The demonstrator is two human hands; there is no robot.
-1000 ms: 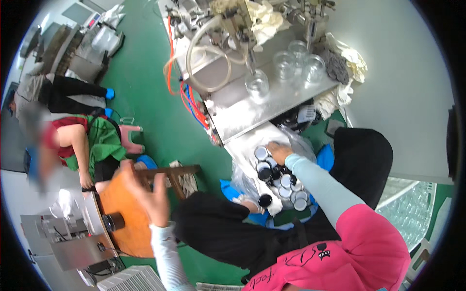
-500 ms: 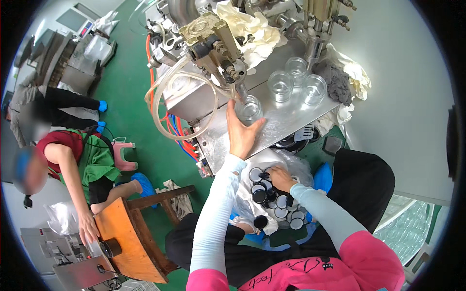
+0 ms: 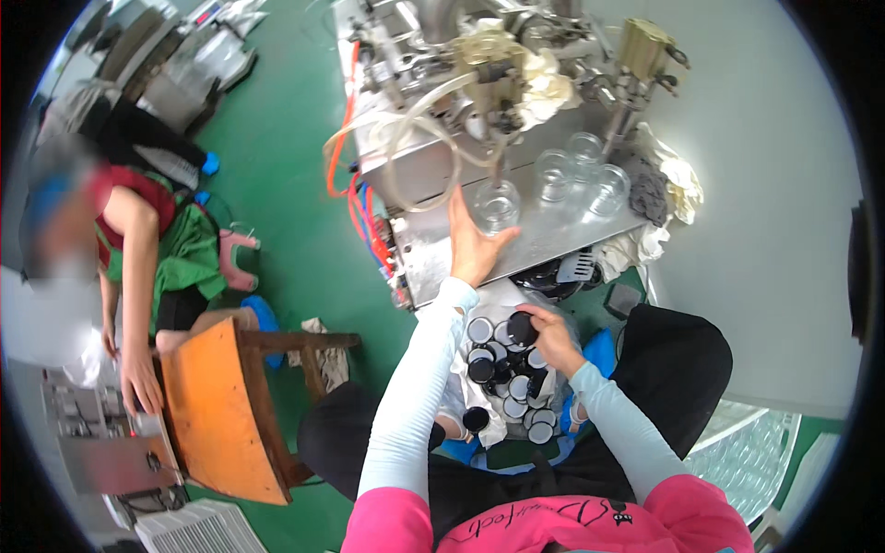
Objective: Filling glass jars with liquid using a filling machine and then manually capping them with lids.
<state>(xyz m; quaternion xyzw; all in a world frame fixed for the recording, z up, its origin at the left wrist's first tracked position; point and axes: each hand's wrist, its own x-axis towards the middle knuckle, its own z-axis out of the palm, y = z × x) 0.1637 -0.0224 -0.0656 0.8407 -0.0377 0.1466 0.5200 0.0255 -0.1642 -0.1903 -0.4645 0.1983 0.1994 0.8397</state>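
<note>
My left hand [image 3: 473, 251] cups a clear glass jar [image 3: 498, 210] on the metal machine plate [image 3: 433, 263], fingers along its left side and thumb in front. The jar stands beneath a filling nozzle [image 3: 499, 168]. In my right hand [image 3: 555, 341] is a black lid [image 3: 523, 329], pinched by its edge above a heap of loose lids [image 3: 517, 387]. Some of those show black tops, others pale undersides. They lie in a plastic-lined container between my legs. Several more glass jars [image 3: 553, 175] stand on the plate to the right.
Clear hoses [image 3: 406, 161] loop left of the nozzle. A grey rag [image 3: 645, 184] lies by the jars at right. A wooden stool [image 3: 217, 415] stands at left, with a co-worker [image 3: 138, 240] beyond it. Many jars fill a crate [image 3: 742, 456] at lower right.
My right hand has lifted a black lid from the heap. My left hand stays at the jar under the nozzle. The whole view has shifted, and the co-worker's arm has moved.
</note>
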